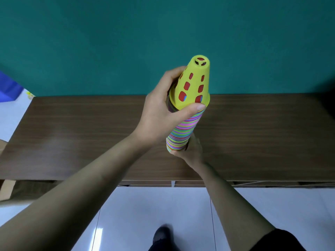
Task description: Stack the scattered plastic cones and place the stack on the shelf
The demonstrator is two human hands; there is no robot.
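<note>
While the left grip (159,113) is wrapping the cone stack (182,132) just below its yellow top cone (194,84) and the right grip (193,151) is clasping its base, the step is calling for level lowering onto the wooden shelf (253,134) beneath both.

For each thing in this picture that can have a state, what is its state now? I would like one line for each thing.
cone stack: nested, tilted, held in both hands over the shelf.
yellow cone: topmost on the stack, tip pointing up.
left hand: grips the stack at the yellow cone's rim.
right hand: holds the stack's bottom end.
shelf: stack not yet released onto it.
</note>
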